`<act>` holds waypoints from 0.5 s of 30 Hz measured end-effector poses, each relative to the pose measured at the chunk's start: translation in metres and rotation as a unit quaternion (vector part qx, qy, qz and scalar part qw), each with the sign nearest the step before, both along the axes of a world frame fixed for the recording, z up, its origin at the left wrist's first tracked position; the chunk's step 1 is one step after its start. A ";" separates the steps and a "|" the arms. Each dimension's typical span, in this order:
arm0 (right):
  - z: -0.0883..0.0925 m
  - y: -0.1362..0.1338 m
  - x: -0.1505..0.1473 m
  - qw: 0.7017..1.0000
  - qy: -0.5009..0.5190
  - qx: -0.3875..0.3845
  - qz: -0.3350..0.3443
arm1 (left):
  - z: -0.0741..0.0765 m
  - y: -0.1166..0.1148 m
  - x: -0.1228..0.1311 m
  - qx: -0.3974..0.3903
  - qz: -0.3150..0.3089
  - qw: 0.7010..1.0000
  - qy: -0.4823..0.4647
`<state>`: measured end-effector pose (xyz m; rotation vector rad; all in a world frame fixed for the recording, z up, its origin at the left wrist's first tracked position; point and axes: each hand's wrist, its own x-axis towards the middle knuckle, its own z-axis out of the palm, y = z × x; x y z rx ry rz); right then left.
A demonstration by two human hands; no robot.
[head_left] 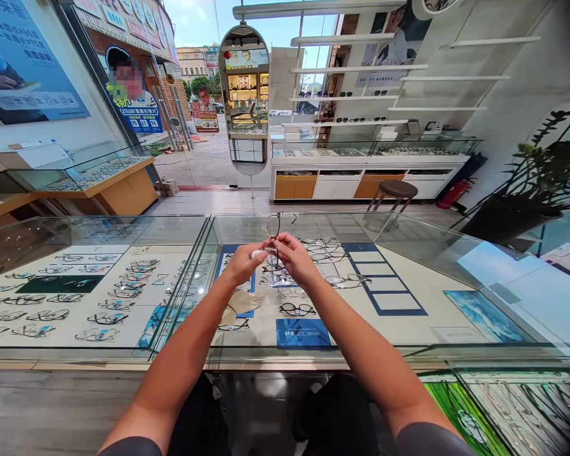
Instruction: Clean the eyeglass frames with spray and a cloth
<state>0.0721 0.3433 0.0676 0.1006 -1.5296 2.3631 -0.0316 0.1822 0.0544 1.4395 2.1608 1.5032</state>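
Observation:
Above the glass showcase, both my hands are closed around one pair of eyeglasses [278,224] with a thin dark frame, turned on edge. My left hand [241,263] pinches it from the left; a small white bit [258,254] shows by its fingers, too small to name. From the right, my right hand [294,258] grips the same frame with thumb and fingers. Below them lie several eyeglasses in rows, among them a black-rimmed pair [297,309]. A crumpled beige cloth [248,303] shows below my left hand; whether it lies on the glass cannot be told.
Left of my hands, another showcase [99,253] holds many frames. Inside the near case are a blue card [303,332] and a navy display tray [399,311]. Beyond stand an oval mirror [244,139], a brown stool [398,189] and wall shelves [346,98]. A potted plant [517,196] is at right.

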 end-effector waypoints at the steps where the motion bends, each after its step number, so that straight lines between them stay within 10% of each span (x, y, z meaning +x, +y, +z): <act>1: 0.000 0.000 0.000 1.000 -0.001 -0.002 0.001 | -0.001 0.000 -0.002 0.010 0.003 1.000 -0.010; 8: 0.002 0.004 0.000 0.999 -0.010 -0.042 -0.008 | -0.010 -0.010 -0.049 0.151 0.149 0.973 -0.096; 15: 0.000 0.010 -0.002 0.998 -0.024 -0.048 -0.015 | -0.045 -0.024 -0.102 0.109 0.303 0.940 -0.111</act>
